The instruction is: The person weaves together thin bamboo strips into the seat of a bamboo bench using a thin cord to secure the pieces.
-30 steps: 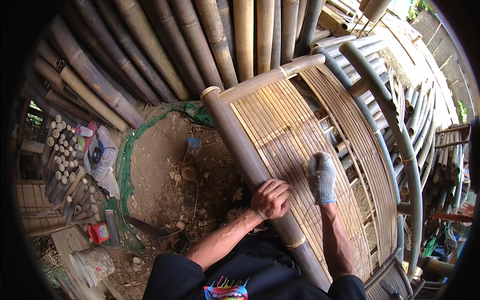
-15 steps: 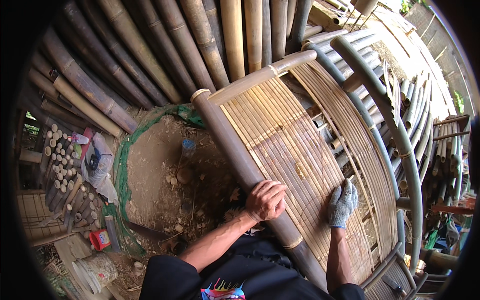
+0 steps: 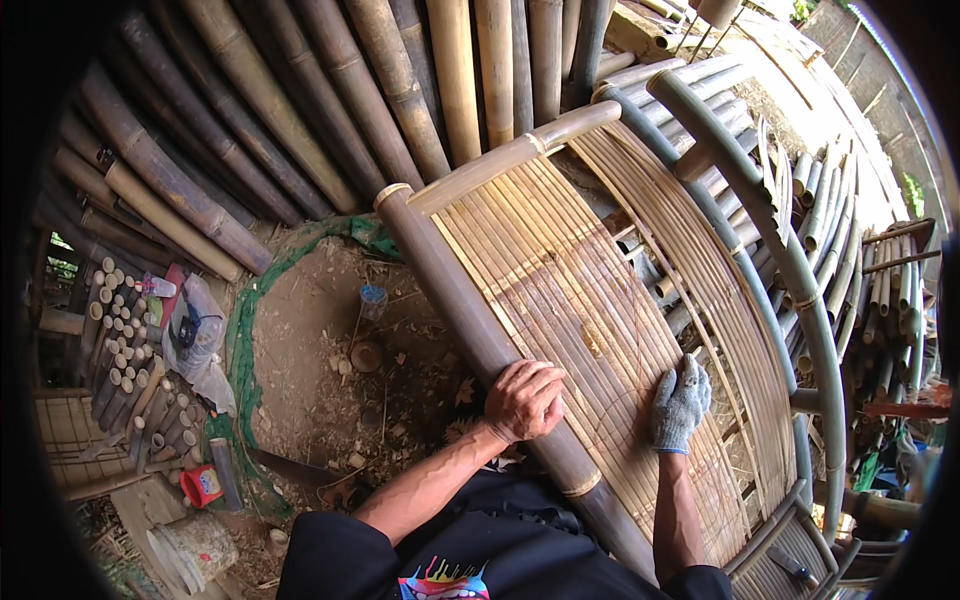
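A bamboo bench [image 3: 480,285] runs diagonally before me, with a thick dark bamboo pole along its near edge and a seat of narrow slats [image 3: 585,290]. On the near pole, at the edge of the slats, rests my bare left hand [image 3: 525,400]. Its fingers are curled in, and whatever lies inside them is hidden. My right hand [image 3: 681,405], in a grey knit glove, lies on the slats toward the backrest. Its fingers are stretched out and hold nothing visible. Behind it curves the slatted backrest [image 3: 720,290] with its bent bamboo rails.
Thick bamboo poles [image 3: 330,110] lean at the back left. Cut bamboo pieces [image 3: 120,340] are stacked at the left, beside a plastic bag [image 3: 200,330]. A red container [image 3: 201,486] and a white bucket [image 3: 190,550] stand lower left. A dark-handled tool [image 3: 795,568] lies at lower right.
The view has shifted slightly, moving the scene a little left. Both hands keep nearly the same places on the bench; the gloved fingers look slightly more bent.
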A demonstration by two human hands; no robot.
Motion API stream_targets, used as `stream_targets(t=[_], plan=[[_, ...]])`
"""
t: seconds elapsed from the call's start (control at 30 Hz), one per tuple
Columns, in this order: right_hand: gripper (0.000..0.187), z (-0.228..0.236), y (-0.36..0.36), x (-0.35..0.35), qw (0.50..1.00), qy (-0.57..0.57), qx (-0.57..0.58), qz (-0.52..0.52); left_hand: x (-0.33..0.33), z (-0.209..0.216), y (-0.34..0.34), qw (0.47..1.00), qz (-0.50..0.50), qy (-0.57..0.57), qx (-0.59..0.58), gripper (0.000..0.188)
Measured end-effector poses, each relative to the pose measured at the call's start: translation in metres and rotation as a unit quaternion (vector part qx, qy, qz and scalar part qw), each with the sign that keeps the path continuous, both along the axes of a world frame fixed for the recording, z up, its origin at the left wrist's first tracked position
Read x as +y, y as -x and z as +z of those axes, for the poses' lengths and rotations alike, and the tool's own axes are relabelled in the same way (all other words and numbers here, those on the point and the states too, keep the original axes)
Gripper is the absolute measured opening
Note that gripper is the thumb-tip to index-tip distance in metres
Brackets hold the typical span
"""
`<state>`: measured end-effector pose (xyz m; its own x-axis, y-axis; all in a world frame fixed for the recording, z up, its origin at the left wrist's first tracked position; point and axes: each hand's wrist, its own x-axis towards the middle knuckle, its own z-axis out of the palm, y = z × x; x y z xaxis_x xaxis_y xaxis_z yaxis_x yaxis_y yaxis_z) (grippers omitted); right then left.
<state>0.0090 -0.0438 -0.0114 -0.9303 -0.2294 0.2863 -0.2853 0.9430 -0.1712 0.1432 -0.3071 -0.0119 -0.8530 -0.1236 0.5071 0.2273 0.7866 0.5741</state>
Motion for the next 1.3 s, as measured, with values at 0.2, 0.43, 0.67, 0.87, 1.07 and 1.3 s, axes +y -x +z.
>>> stream_targets(t=[0.2, 0.43, 0.67, 0.87, 1.07, 1.3], plan=[[0.045, 0.001, 0.0005, -0.0003, 1.0, 0.001, -0.006, -0.004, 0.0007, -0.0019, 0.0004, 1.0, -0.003, 0.001, -0.003, 0.016], [0.044, -0.0046, 0.0009, 0.0, 1.0, 0.001, 0.023, 0.012, 0.0003, -0.0021, -0.0012, 1.0, -0.001, -0.001, -0.003, 0.016], [0.043, 0.0, -0.0012, -0.0014, 1.0, 0.012, 0.0, 0.002, -0.0008, 0.0024, -0.0005, 1.0, -0.002, -0.003, 0.005, 0.013], [0.044, 0.0002, 0.0015, 0.0014, 1.0, 0.006, 0.011, 0.005, 0.0013, -0.0002, 0.0015, 1.0, 0.001, -0.004, 0.005, 0.013], [0.045, 0.0002, 0.0002, 0.0002, 1.0, 0.019, 0.003, -0.004, 0.0011, 0.0025, 0.002, 1.0, -0.004, 0.006, 0.001, 0.012], [0.045, 0.0022, -0.0008, -0.0017, 1.0, 0.017, 0.007, -0.01, 0.0024, 0.0027, 0.0013, 0.999, -0.003, 0.032, -0.041, 0.017]])
